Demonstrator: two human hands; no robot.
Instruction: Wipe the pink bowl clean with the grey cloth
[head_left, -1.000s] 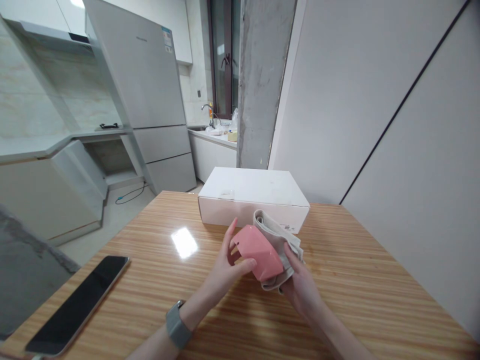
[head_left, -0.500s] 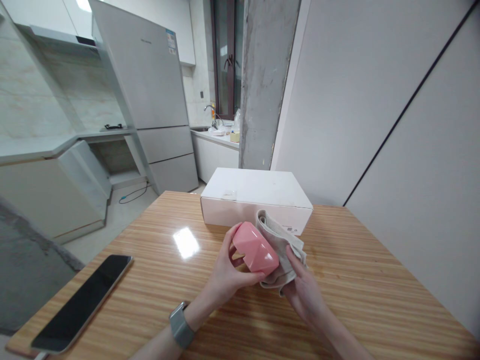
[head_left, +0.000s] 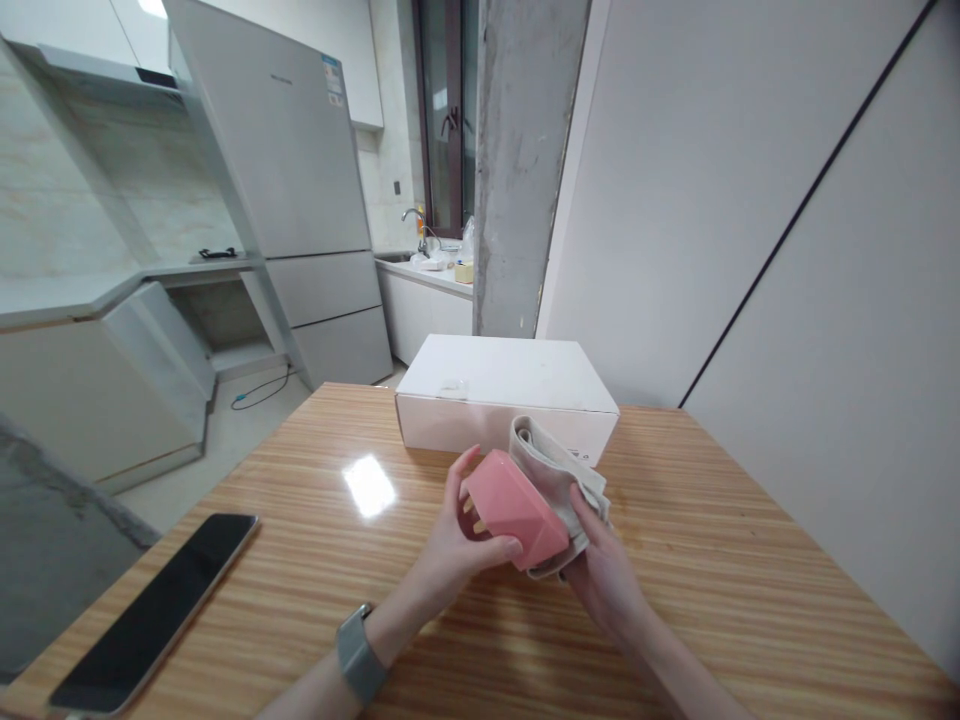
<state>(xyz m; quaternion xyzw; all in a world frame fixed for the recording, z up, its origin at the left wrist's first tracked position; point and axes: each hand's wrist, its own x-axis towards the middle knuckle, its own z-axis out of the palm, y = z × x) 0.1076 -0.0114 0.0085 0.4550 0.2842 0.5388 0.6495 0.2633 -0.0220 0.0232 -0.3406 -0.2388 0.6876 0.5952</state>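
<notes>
My left hand, with a grey-banded watch on its wrist, is closed around a pink faceted object with smooth, flat sides. It is held tilted above the table, and its exact kind does not show. A folded grey cloth is gripped by my right hand, thumb on top and the other fingers mostly hidden beneath. The cloth lies against the right side of the pink object, touching it.
Behind my hands a white box stands on the wooden table. A black-screened phone lies near the table's left edge. Past the table are a fridge, a sink counter and a concrete pillar.
The pink object has turned in my left hand, showing different faces, and its lower end has shifted slightly right and down against the cloth. The whole view has drifted a little.
</notes>
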